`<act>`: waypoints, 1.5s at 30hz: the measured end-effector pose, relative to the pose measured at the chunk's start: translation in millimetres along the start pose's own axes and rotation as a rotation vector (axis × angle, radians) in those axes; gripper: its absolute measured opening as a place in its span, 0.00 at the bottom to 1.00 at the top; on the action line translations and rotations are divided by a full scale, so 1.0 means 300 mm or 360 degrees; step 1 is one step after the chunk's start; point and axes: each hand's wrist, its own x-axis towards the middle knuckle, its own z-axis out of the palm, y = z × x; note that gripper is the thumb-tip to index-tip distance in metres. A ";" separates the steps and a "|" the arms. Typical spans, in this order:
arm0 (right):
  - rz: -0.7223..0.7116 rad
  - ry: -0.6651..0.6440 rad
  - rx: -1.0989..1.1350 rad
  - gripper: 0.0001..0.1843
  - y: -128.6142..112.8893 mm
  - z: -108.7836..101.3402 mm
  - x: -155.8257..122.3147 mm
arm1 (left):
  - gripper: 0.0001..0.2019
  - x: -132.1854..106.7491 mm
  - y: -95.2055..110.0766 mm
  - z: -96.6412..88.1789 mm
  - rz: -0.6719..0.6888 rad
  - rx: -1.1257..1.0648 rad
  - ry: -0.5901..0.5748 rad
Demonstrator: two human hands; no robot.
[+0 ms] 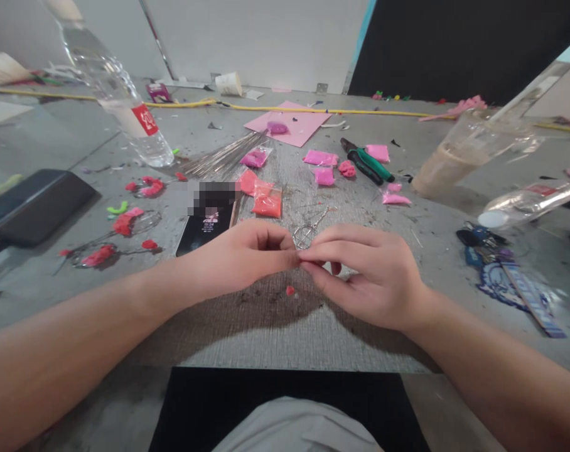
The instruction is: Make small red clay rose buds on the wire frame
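My left hand and my right hand meet at the fingertips just above the table. Both pinch a thin silver wire, bent into loops with a twisted stem that points away from me. The fingers hide the wire's near end. A small red clay bit lies on the table below the fingertips. Beyond my left hand are a phone with its screen lit and a bag of red-orange clay.
Pink clay packets, green-handled pliers and a bundle of straight wires lie farther back. Wire shapes with red clay are at left. A water bottle, a drink cup and keys flank the work area.
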 end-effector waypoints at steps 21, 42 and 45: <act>0.0767 -0.0095 0.0665 0.12 0.003 -0.013 -0.003 | 0.10 -0.024 0.040 0.010 0.0519 0.0488 0.0173; 0.1447 0.0160 0.1824 0.15 0.033 -0.013 0.015 | 0.03 -0.027 0.004 -0.001 0.1265 0.1383 0.0800; 0.1428 0.0149 0.1812 0.13 0.031 -0.018 0.024 | 0.05 -0.008 0.001 -0.034 0.1191 0.1483 0.0497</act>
